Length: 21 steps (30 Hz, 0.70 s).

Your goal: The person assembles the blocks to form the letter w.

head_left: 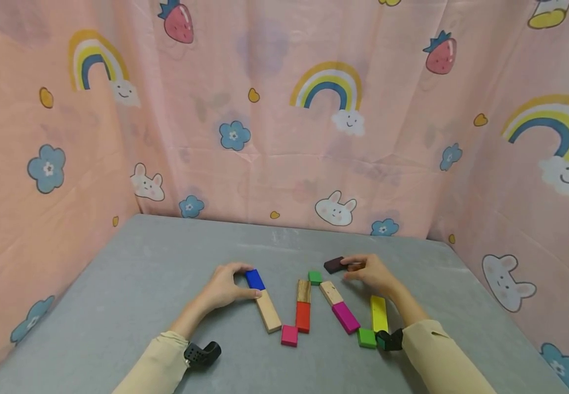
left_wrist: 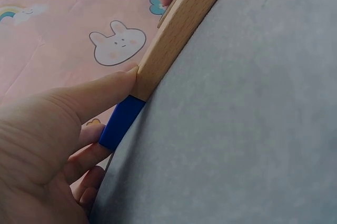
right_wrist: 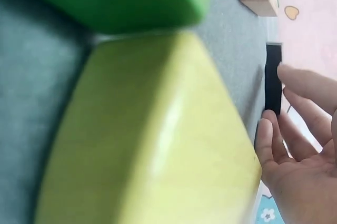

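My left hand (head_left: pixel 224 285) holds the blue block (head_left: pixel 255 279) at the far end of a plain wooden block (head_left: pixel 268 312). In the left wrist view, its thumb presses near the joint between the blue block (left_wrist: pixel 122 121) and the wooden block (left_wrist: pixel 174 34), with fingers behind the blue one. Farther back on the right, my right hand (head_left: pixel 372 272) has its fingertips at the near end of a dark brown block (head_left: pixel 334 265). The right wrist view shows that dark block (right_wrist: pixel 273 79) between a finger and the thumb; part of the grip is hidden.
Blocks form a zigzag on the grey table (head_left: pixel 166 262): pink (head_left: pixel 289 335), red (head_left: pixel 302 317), streaked wood (head_left: pixel 303 291), green (head_left: pixel 315 278), pale wood (head_left: pixel 331 293), magenta (head_left: pixel 346 318), another green (head_left: pixel 366 337), and yellow (head_left: pixel 379 313) beneath the right wrist. A patterned pink curtain (head_left: pixel 284 164) encloses the table.
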### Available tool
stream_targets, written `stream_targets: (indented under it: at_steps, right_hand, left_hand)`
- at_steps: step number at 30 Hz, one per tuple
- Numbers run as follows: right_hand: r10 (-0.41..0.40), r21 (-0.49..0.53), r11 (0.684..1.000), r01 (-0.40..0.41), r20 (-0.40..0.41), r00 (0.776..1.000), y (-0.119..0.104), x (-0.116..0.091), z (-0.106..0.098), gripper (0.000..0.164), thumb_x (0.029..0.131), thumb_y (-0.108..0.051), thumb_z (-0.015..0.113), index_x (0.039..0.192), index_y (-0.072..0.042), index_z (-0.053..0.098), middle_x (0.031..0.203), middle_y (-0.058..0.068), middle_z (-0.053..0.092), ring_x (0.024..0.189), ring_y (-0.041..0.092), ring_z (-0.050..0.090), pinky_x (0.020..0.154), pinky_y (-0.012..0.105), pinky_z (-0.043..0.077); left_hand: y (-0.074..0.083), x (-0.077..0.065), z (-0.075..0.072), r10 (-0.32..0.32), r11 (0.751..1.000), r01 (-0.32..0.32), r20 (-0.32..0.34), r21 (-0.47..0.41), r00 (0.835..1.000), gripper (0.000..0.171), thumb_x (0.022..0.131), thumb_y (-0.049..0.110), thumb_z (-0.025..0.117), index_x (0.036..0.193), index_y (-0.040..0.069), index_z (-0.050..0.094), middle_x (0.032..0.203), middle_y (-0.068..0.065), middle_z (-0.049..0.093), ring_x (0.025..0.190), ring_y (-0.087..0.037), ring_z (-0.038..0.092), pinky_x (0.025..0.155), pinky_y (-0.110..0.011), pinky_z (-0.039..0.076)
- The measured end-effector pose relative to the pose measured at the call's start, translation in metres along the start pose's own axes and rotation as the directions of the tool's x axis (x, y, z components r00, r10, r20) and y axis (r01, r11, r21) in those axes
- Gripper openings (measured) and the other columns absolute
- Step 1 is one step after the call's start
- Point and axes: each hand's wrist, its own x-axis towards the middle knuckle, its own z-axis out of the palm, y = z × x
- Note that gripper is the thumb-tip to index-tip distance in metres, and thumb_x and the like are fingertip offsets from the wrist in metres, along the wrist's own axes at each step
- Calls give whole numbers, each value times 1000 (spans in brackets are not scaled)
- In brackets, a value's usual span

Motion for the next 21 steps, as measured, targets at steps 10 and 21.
stream_targets:
  at_steps: [10, 21]
  right_hand:
    - [-18, -83, 996, 19, 10, 1000, -8, 18, 12, 41, 77, -22, 86, 111, -5, 71, 126, 15, 61, 114, 35, 55, 97, 52, 43]
    - [-61, -105, 993, 57, -30, 998, -11, 25, 21, 32, 76, -4, 85, 104, 0, 70, 114, 15, 64, 109, 36, 58, 91, 49, 48]
  left_hand:
    - [-1, 0, 1, -12, 1000, 12, 6, 4, 1000, 62, 70, 37, 90, 122, 10, 68, 124, -6, 62, 122, -29, 50, 101, -50, 40]
    - [-3, 1, 0, -9, 1000, 9, 9, -1, 1000, 62, 70, 37, 90, 122, 10, 68, 124, -5, 62, 121, -29, 51, 101, -50, 40]
